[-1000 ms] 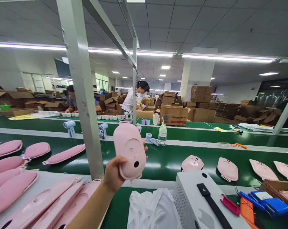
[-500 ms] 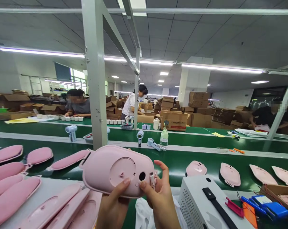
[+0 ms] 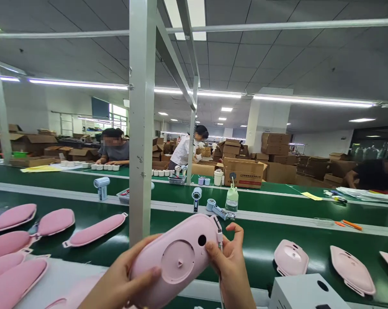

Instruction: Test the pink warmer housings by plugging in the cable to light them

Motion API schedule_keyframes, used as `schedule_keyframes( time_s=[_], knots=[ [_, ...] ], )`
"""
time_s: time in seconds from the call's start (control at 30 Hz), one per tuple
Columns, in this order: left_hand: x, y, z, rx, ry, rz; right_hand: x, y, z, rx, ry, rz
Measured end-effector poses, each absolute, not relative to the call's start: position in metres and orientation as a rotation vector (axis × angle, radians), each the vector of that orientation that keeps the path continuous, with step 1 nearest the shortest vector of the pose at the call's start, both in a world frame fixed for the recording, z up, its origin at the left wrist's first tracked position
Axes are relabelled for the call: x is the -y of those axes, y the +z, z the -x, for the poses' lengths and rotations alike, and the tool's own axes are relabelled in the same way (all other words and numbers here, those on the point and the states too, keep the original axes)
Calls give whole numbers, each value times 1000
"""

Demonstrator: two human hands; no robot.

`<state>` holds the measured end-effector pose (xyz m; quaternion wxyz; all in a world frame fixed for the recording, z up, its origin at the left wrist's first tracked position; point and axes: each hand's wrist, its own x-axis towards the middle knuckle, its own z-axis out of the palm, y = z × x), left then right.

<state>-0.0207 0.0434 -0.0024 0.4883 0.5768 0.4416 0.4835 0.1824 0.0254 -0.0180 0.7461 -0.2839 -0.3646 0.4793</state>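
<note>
A pale pink oval plastic device is held tilted in front of me, its right end raised. Its face bears a round recessed disc with a small triangle, and a black round spot near the right end. My left hand grips the lower left end, thumb across the face. My right hand is closed at the other end, thumb by the black spot and index finger curled. Between its fingers and the device's end is a white cable plug; its cable hangs down along the palm. Whether the plug sits in a socket I cannot tell.
Several pink padded shells lie at left, some on a white sheet. More pink shells rest on the green belt at right, behind a white box. A metal post stands ahead. Handheld fans and a bottle stand beyond.
The device has turned, its right end rising and left end dropping. My left hand has shifted round its left end. The plug now stands against the right end, and my view has swung left and up.
</note>
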Motion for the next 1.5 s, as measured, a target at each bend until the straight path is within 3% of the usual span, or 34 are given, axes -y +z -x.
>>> schedule_keyframes(
  time_s=[0.43,0.67,1.03,1.17,1.5],
  knots=[
    [-49,-1,16,-1143,765,-1605,-20,-17,-180,968,1143,648],
    [-38,2,-2,-1089,1077,-1369,-16,-15,-176,982,1131,633],
    [-39,1,-5,-1062,1078,-1333,-14,-12,-178,959,1129,724],
    [-45,-6,-9,-983,1070,-1250,-17,-15,-184,959,988,774],
    [-42,-5,-11,-901,1212,-808,-13,-17,-203,1745,953,969]
  ],
)
